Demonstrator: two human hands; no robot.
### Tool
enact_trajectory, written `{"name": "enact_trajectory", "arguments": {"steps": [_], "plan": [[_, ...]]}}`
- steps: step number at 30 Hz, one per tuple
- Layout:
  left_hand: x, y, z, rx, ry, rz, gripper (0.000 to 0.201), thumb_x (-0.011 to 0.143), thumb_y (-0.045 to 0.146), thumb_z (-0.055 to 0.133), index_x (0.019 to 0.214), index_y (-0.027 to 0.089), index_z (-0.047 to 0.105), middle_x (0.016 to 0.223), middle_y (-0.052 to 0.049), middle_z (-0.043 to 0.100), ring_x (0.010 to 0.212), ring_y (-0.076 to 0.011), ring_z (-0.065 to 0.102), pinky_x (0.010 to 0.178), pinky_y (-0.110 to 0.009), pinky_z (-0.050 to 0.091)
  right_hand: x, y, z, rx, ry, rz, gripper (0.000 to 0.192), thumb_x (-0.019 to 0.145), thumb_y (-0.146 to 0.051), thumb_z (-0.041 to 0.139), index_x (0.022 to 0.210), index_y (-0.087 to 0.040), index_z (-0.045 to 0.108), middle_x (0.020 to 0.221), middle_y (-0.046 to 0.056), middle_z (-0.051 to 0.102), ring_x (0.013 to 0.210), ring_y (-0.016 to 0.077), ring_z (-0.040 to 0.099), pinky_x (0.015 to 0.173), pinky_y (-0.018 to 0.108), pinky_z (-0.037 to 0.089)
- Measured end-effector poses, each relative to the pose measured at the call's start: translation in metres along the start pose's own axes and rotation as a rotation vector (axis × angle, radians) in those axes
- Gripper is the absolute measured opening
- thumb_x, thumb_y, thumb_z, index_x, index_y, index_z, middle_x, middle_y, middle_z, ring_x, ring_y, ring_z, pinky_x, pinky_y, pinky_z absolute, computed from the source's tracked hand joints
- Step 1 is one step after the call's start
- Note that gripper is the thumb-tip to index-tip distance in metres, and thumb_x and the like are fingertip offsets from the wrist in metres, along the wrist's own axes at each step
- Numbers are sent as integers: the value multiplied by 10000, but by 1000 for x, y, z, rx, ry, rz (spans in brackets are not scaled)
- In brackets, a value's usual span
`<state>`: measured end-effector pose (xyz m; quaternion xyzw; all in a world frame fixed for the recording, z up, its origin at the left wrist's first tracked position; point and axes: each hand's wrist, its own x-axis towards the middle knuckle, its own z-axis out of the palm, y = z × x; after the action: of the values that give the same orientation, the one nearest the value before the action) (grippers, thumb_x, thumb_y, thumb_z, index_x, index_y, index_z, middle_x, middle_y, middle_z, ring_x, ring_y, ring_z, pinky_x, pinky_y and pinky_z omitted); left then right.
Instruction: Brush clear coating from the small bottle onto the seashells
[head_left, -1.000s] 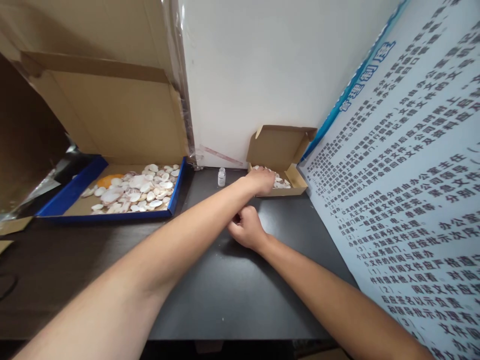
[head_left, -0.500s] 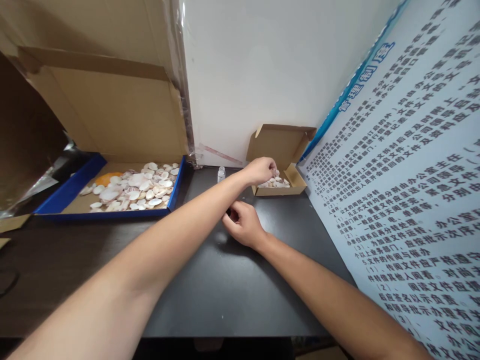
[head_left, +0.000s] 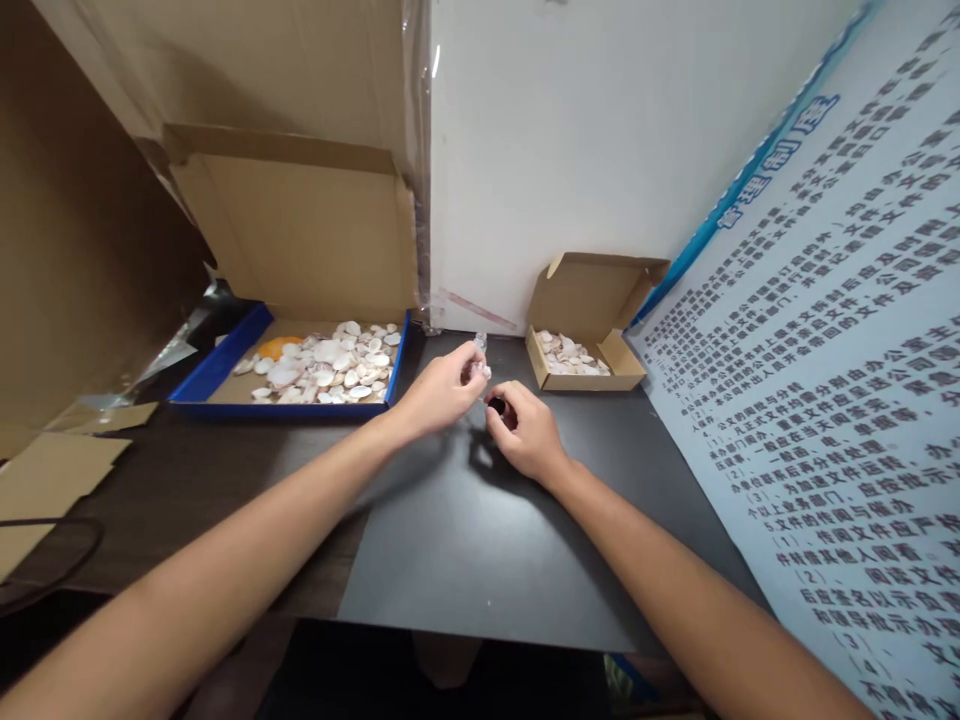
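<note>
My left hand (head_left: 441, 388) is closed in a pinch, with a small whitish-pink shell (head_left: 486, 372) showing at its fingertips. Just to its right, my right hand (head_left: 531, 432) curls around a small dark round thing (head_left: 496, 405); its kind is unclear. A gap separates the two hands above the dark mat. Behind my left fingers stands a small clear bottle (head_left: 481, 342), partly hidden. At the right, the small open cardboard box (head_left: 592, 382) contains several pale shells (head_left: 566, 352).
A larger blue-edged box (head_left: 281, 410) at the left has its lid up and holds many shells (head_left: 337, 365) and an orange piece (head_left: 279, 348). A printed panel (head_left: 810, 400) borders the right side. Cardboard pieces (head_left: 52, 470) and a dark cable (head_left: 90, 545) lie at the left.
My left hand has come back from the small cardboard box to beside my right hand, carrying the shell. My right hand stays curled. The camera view has shifted left.
</note>
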<state>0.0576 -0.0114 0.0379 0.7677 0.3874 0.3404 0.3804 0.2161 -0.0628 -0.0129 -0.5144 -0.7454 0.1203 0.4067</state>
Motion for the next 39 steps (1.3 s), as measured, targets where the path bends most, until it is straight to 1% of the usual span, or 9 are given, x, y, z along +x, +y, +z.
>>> {"name": "enact_trajectory", "arguments": {"steps": [4,9,13,17,21,25,31,34,39], "plan": [[-12,-26,2,-196,4,-54,108,836,252,537,860,203,444,697,56,513,488,-72,477,475,-192,380,0,-10,-5,72,83,41,78,831,-221,521,885,-196,572,761,-9,550,590,121,469,591,253,389],[-15,-38,9,-377,-32,-89,150,815,256,574,884,202,452,744,53,514,532,-67,505,505,-185,408,-4,-19,-17,171,204,86,72,837,-241,537,900,-209,524,671,-40,490,529,109,429,533,243,385],[-17,-42,12,-443,-65,-139,156,815,277,588,870,190,471,719,55,510,517,-60,460,501,-184,377,-5,-11,-21,185,114,97,95,829,-242,551,902,-219,495,662,-47,473,542,111,442,534,243,385],[-18,-41,11,-429,-96,-125,184,812,307,619,795,172,494,706,52,488,539,-59,419,520,-188,350,-6,-5,-24,173,9,108,94,819,-235,545,879,-218,475,665,-47,465,562,113,450,549,242,380],[-18,-40,10,-428,-108,-147,248,815,346,627,742,176,463,676,59,468,529,-60,395,502,-191,318,-7,-6,-25,176,-32,111,89,818,-237,530,851,-221,449,667,-48,445,570,113,436,552,240,365],[-19,-43,9,-439,-144,-142,195,858,325,563,772,191,451,593,79,415,505,-75,403,496,-195,344,-8,-8,-24,169,-74,103,100,820,-244,529,824,-222,432,651,-54,424,553,109,409,542,237,349],[-21,-41,10,-365,-168,-129,194,877,331,529,769,198,439,555,83,435,464,-78,450,469,-197,367,-9,-8,-24,153,-135,79,109,813,-228,558,859,-220,460,679,-49,463,551,104,432,544,229,371],[-20,-39,10,-404,-156,-149,171,850,311,549,775,193,452,598,79,469,443,-64,460,456,-192,389,-9,-8,-24,159,-156,78,124,815,-222,561,921,-217,497,699,-41,481,568,109,460,554,229,390],[-18,-42,9,-512,-159,-153,188,813,289,595,803,184,439,770,37,589,423,-31,479,445,-191,443,-9,-6,-20,167,-162,89,198,816,-214,553,1012,-210,526,709,-39,490,568,111,473,551,230,389]]}}
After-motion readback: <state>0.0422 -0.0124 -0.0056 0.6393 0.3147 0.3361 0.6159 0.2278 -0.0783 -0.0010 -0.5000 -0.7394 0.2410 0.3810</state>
